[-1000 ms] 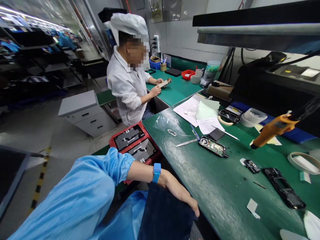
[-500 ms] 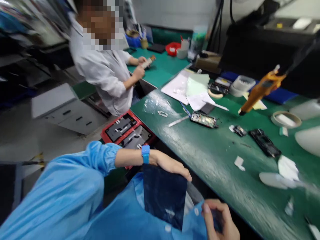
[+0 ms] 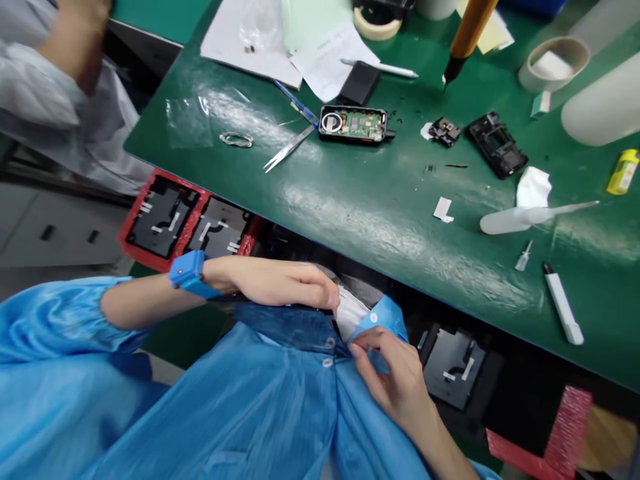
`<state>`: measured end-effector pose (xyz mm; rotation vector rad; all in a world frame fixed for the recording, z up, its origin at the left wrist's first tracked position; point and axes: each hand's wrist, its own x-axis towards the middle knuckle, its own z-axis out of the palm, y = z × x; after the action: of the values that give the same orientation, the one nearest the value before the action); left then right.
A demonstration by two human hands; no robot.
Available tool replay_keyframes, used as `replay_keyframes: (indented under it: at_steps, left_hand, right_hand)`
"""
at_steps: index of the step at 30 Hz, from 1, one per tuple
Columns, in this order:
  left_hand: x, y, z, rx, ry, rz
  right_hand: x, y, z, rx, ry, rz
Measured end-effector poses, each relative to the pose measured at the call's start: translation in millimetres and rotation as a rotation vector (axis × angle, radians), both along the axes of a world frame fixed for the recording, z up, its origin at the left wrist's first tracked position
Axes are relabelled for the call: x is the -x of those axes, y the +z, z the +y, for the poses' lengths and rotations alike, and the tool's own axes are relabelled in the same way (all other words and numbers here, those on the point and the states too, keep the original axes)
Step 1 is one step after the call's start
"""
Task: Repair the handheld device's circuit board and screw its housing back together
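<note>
Fingers of right hand [image 3: 395, 377] are pinching light blue smock front flap [image 3: 377, 320]; left hand [image 3: 280, 283] is lying flat, fingers extended, hiding dark pouch [image 3: 285, 323] top edge

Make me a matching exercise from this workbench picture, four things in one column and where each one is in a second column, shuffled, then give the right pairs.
Things:
1. metal tweezers
2. small yellow bottle
3. blue plastic wristband
4. red tray of black parts

Places:
A. far right of the green table
B. below the table's near edge, at left
C. on the left hand's wrist
D. left of the opened black device

Pairs: 1-D, 2-A, 3-C, 4-B
</note>
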<state>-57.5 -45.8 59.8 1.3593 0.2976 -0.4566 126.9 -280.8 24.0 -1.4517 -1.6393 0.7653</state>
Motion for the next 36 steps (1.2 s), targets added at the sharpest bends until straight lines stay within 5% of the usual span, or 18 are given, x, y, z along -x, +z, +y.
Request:
replay_keyframes:
  at_steps: [14,36]
  left_hand:
    - [-1.8,-4.1,4.8,0.0,0.02,-0.005]
    - [0.0,-31.6,12.6,0.068,0.02,0.02]
  right_hand:
    - [4.6,-4.1,9.4,-0.015,0.064,-0.084]
    - [-4.1,-15.7,9.6,0.078,0.19,-0.061]
